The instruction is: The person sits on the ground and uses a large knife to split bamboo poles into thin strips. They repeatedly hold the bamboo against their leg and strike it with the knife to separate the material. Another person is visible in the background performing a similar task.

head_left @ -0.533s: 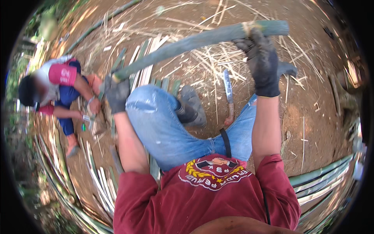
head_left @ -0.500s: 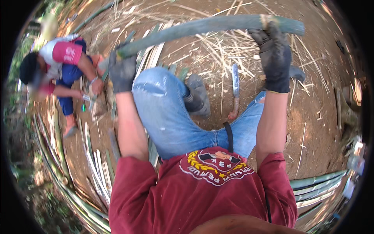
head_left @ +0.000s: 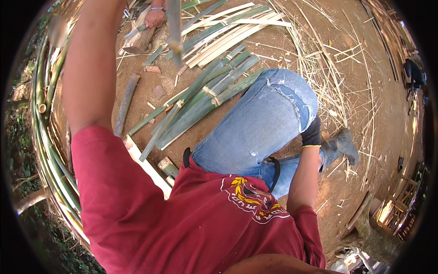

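Note:
My left forearm reaches up past the top edge of the picture, so the left hand is out of sight. A length of split bamboo [head_left: 174,29] with a knot near its lower end hangs into the picture from the top edge; what holds it cannot be seen. My right hand [head_left: 312,132], in a black glove, is low beside my raised knee. The knee covers its fingers, and whatever they touch is hidden. Several green split bamboo pieces [head_left: 196,107] lie on the ground left of my leg.
Another person's hand [head_left: 154,17] with a bracelet is by a wooden block [head_left: 139,40]. Pale bamboo slats [head_left: 237,39] lie beyond my knee, thin shavings [head_left: 326,75] to their right. Long bamboo poles [head_left: 43,137] line the left side. A log [head_left: 372,230] is at lower right.
My view has turned left. The bamboo, earlier across both gloved hands, is now at the top edge. My left hand has gone out of view; my right has come down off the bamboo behind the knee.

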A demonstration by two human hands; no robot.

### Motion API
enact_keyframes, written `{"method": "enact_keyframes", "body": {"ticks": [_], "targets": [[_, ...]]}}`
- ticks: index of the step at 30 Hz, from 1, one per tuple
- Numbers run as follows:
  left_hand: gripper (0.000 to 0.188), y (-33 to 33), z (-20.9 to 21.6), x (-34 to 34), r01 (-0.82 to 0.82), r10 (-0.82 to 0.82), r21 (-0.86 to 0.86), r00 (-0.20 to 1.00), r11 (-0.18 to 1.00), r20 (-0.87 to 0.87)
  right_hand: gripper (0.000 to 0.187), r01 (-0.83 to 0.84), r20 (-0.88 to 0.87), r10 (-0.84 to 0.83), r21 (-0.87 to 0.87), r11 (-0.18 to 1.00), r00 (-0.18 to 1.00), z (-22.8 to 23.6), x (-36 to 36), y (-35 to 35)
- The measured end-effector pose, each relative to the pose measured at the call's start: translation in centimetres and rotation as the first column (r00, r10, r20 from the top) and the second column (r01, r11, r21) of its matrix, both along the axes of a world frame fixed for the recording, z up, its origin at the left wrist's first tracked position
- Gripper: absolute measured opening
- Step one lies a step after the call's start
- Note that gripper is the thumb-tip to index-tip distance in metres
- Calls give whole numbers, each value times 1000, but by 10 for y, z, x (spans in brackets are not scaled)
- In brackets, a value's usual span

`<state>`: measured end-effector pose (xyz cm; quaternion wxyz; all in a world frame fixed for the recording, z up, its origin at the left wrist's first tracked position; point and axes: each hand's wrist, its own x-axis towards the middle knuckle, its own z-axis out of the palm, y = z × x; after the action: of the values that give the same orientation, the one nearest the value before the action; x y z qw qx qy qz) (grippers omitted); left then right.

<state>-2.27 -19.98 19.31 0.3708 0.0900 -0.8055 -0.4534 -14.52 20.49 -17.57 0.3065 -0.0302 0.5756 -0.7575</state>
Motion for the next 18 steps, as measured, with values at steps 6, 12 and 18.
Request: {"method": "enact_keyframes", "body": {"ticks": [6, 12, 18], "targets": [[55, 13, -245, 1, 343, -31, -289, 690, 894, 723, 48, 11, 317, -15, 14, 1000, 948, -72, 83, 28], [81, -22, -402, 7, 376, 136, -276, 358, 884, 924, 46, -91, 111, 44, 456, 885, 993, -80, 96, 41], [75, -156, -473, -18, 8, 603, -603, 22, 797, 797, 67, 75, -115, 265, 985, 155, 957, -92, 79, 34]]}}
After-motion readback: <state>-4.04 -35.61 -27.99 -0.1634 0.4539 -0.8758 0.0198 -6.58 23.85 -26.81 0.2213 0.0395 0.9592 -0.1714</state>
